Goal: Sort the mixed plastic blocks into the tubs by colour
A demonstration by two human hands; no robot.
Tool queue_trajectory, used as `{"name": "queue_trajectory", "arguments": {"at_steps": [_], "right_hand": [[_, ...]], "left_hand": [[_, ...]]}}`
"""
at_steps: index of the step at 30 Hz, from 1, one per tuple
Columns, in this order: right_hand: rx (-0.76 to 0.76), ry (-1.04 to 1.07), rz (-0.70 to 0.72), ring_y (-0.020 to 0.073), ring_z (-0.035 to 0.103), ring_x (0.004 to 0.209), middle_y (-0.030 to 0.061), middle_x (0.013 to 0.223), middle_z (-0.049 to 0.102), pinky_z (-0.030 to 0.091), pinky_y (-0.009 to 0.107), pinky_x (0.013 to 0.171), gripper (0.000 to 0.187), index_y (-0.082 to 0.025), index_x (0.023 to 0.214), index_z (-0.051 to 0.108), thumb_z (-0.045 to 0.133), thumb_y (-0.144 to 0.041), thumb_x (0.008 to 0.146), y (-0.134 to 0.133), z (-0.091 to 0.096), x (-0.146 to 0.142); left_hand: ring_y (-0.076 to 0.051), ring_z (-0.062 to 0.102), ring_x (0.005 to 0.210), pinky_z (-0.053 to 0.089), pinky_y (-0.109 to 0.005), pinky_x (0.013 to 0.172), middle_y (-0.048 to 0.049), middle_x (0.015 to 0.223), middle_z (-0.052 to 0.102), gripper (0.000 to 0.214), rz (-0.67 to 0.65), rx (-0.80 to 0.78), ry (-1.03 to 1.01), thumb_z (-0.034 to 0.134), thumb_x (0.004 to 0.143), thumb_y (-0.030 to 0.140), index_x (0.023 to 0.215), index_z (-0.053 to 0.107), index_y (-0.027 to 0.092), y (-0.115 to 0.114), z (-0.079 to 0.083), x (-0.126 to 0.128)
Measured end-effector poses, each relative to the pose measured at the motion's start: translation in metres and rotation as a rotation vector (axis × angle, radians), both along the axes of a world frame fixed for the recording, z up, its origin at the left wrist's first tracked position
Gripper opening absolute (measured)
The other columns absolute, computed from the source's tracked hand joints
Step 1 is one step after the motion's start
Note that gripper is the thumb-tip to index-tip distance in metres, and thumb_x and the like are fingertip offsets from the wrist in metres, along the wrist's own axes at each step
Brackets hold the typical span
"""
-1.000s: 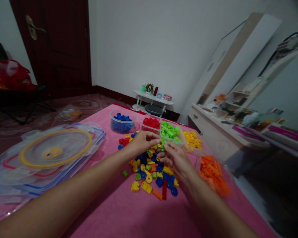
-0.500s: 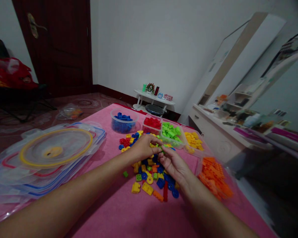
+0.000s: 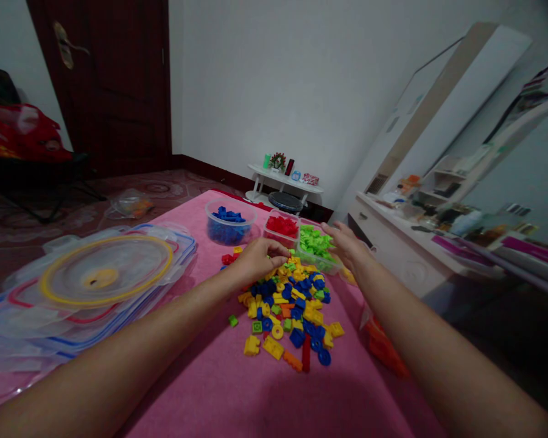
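A heap of mixed plastic blocks (image 3: 290, 310) in blue, yellow, red, green and orange lies on the pink cloth (image 3: 237, 395). My left hand (image 3: 256, 263) rests on the far edge of the heap, fingers curled and pinched on small pieces I cannot make out. My right hand (image 3: 347, 246) hovers with fingers spread over the clear tub of green blocks (image 3: 314, 244), beside the tub of yellow blocks, which it mostly hides. Behind stand a round tub of blue blocks (image 3: 228, 223) and a tub of red blocks (image 3: 281, 228).
A stack of clear lids (image 3: 86, 286) with coloured rims lies at the left. A container of orange blocks (image 3: 383, 350) shows under my right forearm. A white desk (image 3: 393, 237) with clutter stands to the right, and a small white table (image 3: 285, 182) by the far wall.
My right hand has left the heap and moved up and right over the green tub, its fingers now spread. My left hand has stayed at the heap's far edge.
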State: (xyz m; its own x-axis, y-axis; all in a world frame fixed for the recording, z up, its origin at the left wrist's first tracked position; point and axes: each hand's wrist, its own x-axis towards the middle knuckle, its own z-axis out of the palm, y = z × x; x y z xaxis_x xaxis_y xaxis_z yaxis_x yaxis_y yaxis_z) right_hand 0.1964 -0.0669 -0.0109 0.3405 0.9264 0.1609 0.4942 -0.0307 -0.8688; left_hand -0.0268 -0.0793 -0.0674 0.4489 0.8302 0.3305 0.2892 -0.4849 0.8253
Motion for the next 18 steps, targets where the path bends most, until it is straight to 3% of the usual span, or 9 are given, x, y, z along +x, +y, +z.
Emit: {"name": "queue_trajectory", "arguments": {"at_steps": [2, 6, 9, 13, 15, 18], "right_hand": [[-0.006, -0.083, 0.026, 0.0210, 0.060, 0.099, 0.0124, 0.114, 0.062, 0.052, 0.031, 0.074, 0.042, -0.016, 0.113, 0.056, 0.061, -0.035, 0.076, -0.004, -0.011, -0.009], [0.000, -0.393, 0.276, 0.0191, 0.063, 0.094, 0.0098, 0.102, 0.069, 0.048, 0.032, 0.084, 0.028, -0.013, 0.099, 0.066, 0.056, -0.017, 0.074, -0.014, -0.042, -0.031], [0.006, -0.652, 0.286, 0.0190, 0.061, 0.100, 0.0081, 0.107, 0.069, 0.043, 0.031, 0.091, 0.039, -0.016, 0.107, 0.067, 0.052, -0.009, 0.071, -0.018, -0.061, -0.039], [-0.048, -0.751, 0.265, 0.0196, 0.059, 0.103, 0.0070, 0.110, 0.066, 0.043, 0.029, 0.089, 0.048, -0.018, 0.111, 0.066, 0.054, -0.006, 0.067, -0.021, -0.077, -0.042], [-0.035, -0.765, 0.216, 0.0192, 0.059, 0.101, 0.0073, 0.110, 0.065, 0.043, 0.027, 0.087, 0.047, -0.017, 0.111, 0.066, 0.053, -0.005, 0.067, -0.022, -0.081, -0.042], [-0.048, -0.803, 0.190, 0.0202, 0.059, 0.102, 0.0078, 0.113, 0.064, 0.042, 0.028, 0.087, 0.047, -0.019, 0.117, 0.063, 0.054, -0.009, 0.072, -0.025, -0.083, -0.043]], "left_hand": [[-0.016, 0.065, 0.075, 0.050, -0.025, 0.070, -0.0062, 0.089, 0.073, 0.025, 0.004, 0.005, 0.011, 0.060, 0.076, 0.024, 0.096, 0.071, 0.012, 0.004, -0.003, -0.002], [-0.017, 0.065, 0.082, 0.049, -0.027, 0.075, -0.0086, 0.094, 0.072, 0.027, 0.012, 0.064, 0.116, 0.057, 0.079, 0.023, 0.099, 0.070, 0.011, 0.005, -0.010, -0.002], [-0.021, 0.059, 0.105, 0.044, -0.032, 0.092, -0.0117, 0.117, 0.065, 0.039, -0.023, 0.243, 0.237, 0.055, 0.083, 0.029, 0.118, 0.062, 0.013, -0.001, -0.017, -0.002], [-0.026, 0.039, 0.131, 0.032, -0.039, 0.105, -0.0135, 0.145, 0.040, 0.061, -0.115, 0.425, 0.440, 0.055, 0.084, 0.040, 0.139, 0.040, 0.018, -0.010, -0.025, 0.000], [-0.027, 0.044, 0.127, 0.034, -0.040, 0.102, -0.0125, 0.138, 0.049, 0.051, -0.137, 0.457, 0.525, 0.053, 0.085, 0.043, 0.131, 0.050, 0.020, -0.012, -0.025, 0.001], [-0.023, 0.059, 0.103, 0.040, -0.033, 0.088, -0.0094, 0.108, 0.067, 0.034, -0.156, 0.457, 0.549, 0.046, 0.089, 0.041, 0.105, 0.067, 0.020, -0.009, -0.020, -0.001]]}}
